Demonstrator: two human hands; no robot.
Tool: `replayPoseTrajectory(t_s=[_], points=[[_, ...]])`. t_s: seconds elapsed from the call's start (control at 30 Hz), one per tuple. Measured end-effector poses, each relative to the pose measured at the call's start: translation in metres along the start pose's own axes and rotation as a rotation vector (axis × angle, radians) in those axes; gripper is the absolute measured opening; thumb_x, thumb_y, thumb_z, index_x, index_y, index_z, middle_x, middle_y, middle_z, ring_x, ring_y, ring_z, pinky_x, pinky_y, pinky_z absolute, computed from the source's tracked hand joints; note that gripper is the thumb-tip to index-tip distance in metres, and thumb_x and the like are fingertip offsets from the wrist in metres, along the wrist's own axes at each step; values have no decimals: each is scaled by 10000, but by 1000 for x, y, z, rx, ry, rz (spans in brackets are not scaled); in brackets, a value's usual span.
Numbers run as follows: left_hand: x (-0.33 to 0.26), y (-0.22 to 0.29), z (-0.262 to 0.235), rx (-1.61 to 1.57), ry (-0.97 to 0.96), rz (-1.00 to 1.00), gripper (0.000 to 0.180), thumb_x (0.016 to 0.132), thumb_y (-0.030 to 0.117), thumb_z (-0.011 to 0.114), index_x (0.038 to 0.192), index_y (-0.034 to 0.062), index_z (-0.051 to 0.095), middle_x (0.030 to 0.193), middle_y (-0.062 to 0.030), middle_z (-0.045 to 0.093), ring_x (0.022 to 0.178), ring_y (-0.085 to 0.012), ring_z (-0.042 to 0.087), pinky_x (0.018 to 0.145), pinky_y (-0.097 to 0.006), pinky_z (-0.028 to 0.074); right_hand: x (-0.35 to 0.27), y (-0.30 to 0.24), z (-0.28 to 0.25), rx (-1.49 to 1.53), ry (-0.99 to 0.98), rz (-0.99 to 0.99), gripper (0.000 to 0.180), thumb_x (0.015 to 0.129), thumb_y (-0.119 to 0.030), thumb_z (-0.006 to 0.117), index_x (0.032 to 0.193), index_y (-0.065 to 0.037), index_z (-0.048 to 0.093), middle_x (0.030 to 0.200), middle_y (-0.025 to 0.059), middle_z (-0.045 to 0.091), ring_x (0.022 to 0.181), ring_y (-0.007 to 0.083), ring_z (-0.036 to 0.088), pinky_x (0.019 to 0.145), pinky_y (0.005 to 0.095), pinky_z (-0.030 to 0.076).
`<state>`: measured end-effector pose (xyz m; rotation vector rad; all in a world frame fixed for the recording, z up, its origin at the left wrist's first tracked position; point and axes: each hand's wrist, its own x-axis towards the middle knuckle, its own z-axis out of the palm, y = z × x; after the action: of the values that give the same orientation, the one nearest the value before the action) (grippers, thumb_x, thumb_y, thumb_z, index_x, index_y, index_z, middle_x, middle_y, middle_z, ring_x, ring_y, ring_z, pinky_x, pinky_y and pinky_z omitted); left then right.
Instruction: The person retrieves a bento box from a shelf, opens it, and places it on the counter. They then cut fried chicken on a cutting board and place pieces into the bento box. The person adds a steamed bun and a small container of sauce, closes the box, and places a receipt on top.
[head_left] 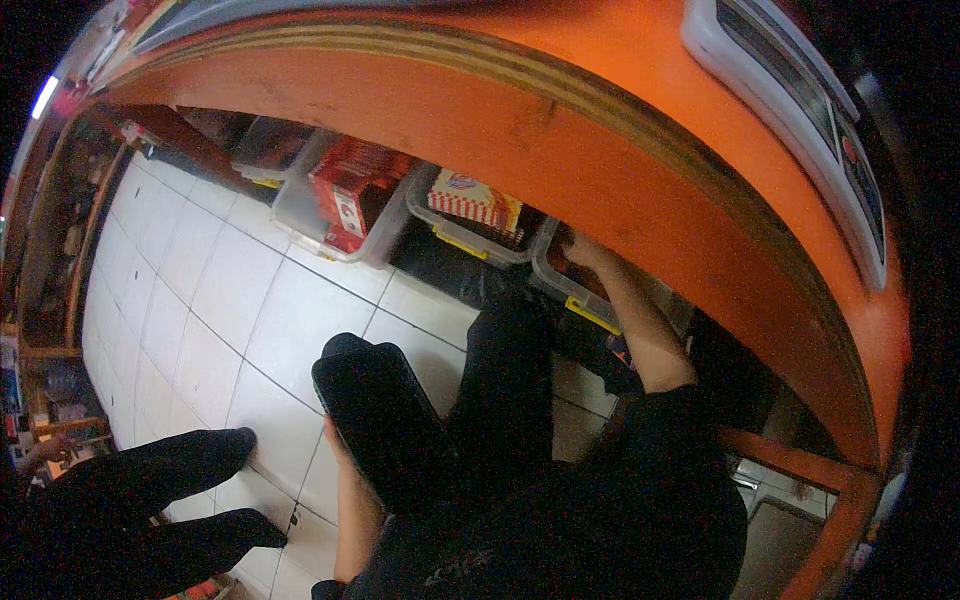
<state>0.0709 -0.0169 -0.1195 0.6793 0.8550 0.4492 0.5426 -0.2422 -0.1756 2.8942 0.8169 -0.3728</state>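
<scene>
My left hand (334,440) grips the side of a black rounded container (380,410), with the palm and most fingers hidden behind it. The container rests tilted against my lap. Under the orange counter, my right hand (585,252) reaches over the rim into a clear plastic bin (545,262) with a yellow clip. Shadow covers its fingertips and the bin's contents, so whether it holds anything does not show.
Beside that bin stand a clear bin (415,200) with red-and-white striped cartons (475,203) and another bin (292,205) of red packets (350,195). The orange counter (600,130) overhangs them. Another person's dark-clad legs (160,470) are on the tiled floor (215,290) at left.
</scene>
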Motion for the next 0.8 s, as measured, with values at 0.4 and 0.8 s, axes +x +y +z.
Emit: replayPoseTrajectory(t_s=[0.4,0.8], points=[[16,7,3,-46,-59,-4,738,880,623,531,1383,83,523,1357,-144,564,1188,-330,551,998,-505,464,-168,63,-118,423,576,275,537,887,-340,738,1328,-69,593,1371,129,589,1255,318,545,1033,439,440],[41,60,-4,-378,-149,102,716,885,605,536,1371,79,534,1346,-143,573,1178,-326,559,989,-501,473,-226,-29,-16,1576,83,419,687,829,10,590,1494,-18,418,1543,134,428,1454,261,351,1199,387,233]])
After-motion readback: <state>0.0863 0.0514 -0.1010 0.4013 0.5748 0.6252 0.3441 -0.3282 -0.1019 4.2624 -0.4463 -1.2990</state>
